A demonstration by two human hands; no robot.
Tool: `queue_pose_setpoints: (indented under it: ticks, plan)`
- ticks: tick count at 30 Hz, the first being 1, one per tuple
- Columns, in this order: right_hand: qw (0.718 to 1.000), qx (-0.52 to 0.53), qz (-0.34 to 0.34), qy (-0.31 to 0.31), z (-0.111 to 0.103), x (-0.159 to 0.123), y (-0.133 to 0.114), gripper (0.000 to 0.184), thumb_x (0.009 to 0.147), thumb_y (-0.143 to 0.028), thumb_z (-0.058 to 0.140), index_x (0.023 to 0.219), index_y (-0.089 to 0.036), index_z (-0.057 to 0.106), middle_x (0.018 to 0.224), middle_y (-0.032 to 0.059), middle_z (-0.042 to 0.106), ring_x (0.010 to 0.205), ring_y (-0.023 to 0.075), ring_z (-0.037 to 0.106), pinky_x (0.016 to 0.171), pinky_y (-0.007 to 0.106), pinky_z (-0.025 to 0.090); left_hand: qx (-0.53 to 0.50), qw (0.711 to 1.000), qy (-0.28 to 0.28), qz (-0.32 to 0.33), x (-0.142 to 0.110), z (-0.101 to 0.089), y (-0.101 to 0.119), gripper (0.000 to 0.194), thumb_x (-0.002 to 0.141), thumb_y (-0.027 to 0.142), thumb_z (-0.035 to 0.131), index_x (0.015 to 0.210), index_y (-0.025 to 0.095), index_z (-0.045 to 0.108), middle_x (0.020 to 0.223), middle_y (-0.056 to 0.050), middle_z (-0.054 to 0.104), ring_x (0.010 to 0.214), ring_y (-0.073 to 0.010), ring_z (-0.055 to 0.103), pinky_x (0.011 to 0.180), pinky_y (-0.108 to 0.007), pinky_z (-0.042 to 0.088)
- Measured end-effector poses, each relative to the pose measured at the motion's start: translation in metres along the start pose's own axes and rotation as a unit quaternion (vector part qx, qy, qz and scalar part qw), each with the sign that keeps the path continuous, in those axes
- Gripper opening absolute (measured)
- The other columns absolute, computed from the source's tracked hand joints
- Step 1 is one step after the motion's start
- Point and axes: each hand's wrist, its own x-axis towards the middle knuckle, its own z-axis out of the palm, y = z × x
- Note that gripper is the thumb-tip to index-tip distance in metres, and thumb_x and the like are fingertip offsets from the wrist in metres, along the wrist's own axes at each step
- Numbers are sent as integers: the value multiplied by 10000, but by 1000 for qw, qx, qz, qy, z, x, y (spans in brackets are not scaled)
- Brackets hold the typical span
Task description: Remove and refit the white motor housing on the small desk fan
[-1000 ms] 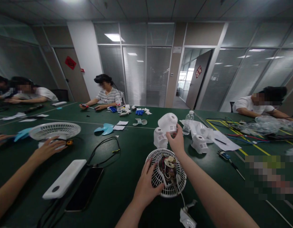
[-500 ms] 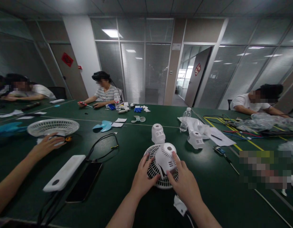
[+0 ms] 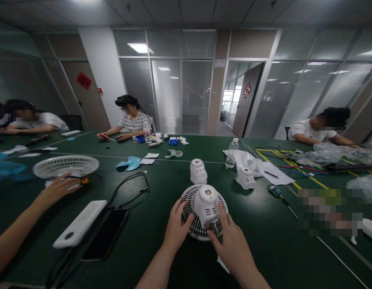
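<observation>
A white slotted motor housing [image 3: 206, 204] sits on a round white fan grille [image 3: 189, 200] in front of me. My left hand [image 3: 177, 222] holds the grille by its left edge, its fingers along the rim and its thumb on the bars. My right hand [image 3: 232, 241] grips the housing's lower right side between fingers and thumb. Part of the grille's right side is hidden behind it. Just beyond the grille stands a second white housing [image 3: 198, 170], and a third housing [image 3: 245, 178] lies farther right.
To the left are a white power bank [image 3: 80, 222], a black phone [image 3: 106, 235] and a co-worker's hand [image 3: 61, 186] at another fan grille [image 3: 65, 164]. A water bottle [image 3: 232, 153], papers and cables lie to the right. Several people sit around the table.
The housing has turned on the grille and stands straighter; the dark gap at its lower left no longer shows. My right hand has shifted down slightly with it. The left hand stays on the rim.
</observation>
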Motion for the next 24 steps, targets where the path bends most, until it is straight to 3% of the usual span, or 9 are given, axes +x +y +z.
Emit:
queue_pose_setpoints:
  ticks: [6, 16, 24]
  plan:
    - [994, 55, 4, 98, 25, -17, 15, 867, 866, -458, 519, 1513, -253, -21, 1503, 140, 317, 1337, 322, 391, 1032, 511, 409, -45, 993, 75, -81, 5, 2, -11, 377, 871, 312, 496, 1231, 227, 568, 1367, -89, 494, 1277, -247, 463, 1099, -467, 352]
    - [982, 139, 7, 129, 31, 32, -17, 920, 770, -341, 641, 1501, -196, 101, 1491, 132, 340, 1362, 295, 352, 1110, 482, 325, -44, 994, 72, -75, 5, 1, -10, 361, 841, 245, 495, 1186, 217, 593, 1306, -85, 535, 1248, -237, 489, 1096, -454, 358]
    - [983, 137, 35, 121, 19, 31, 21, 842, 765, -350, 618, 1479, -221, 191, 1426, 113, 428, 1300, 281, 440, 1081, 459, 365, -51, 993, 64, -91, 5, 1, -14, 339, 849, 264, 503, 1171, 223, 600, 1320, -88, 527, 1258, -247, 483, 1069, -467, 384]
